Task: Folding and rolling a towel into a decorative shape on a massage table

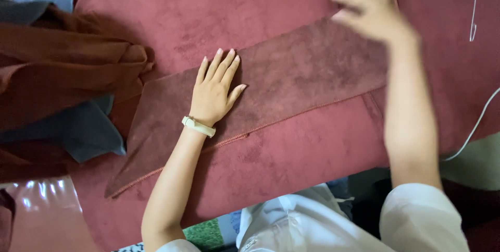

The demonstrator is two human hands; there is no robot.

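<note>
**Left hand pinning a folded strip of red fabric, right hand working its far end**

Left edge of the surface: a heap of brown fabric [67, 59] is lying bunched with a grey-blue cloth [86, 132] poking out under it. It looks parked out of the way, just clear of the working area.

Centre: the big red suede-like fabric [291, 163] is covering most of the surface. A darker folded strip [307, 69] of the same material is running diagonally across it, from the near-left side up toward the far-right corner, stitched seam along its near edge.

The left hand [213, 88] is lying flat on the strip, fingers spread and extended, gripping nothing. A pale wristwatch [198, 126] is sitting on that wrist. Judging by the flat palm, it's acting as a weight so the fold isn't shifting.

Right: the right hand [364, 7] is at the strip's far end, motion-blurred. Fingers are looking loosely curled at the edge, but I can't tell whether they're pinching the cloth or just brushing it.

Far-right corner: a white cord [476, 121] and a thin wire hook [473, 22] are hanging over the fabric.
</note>
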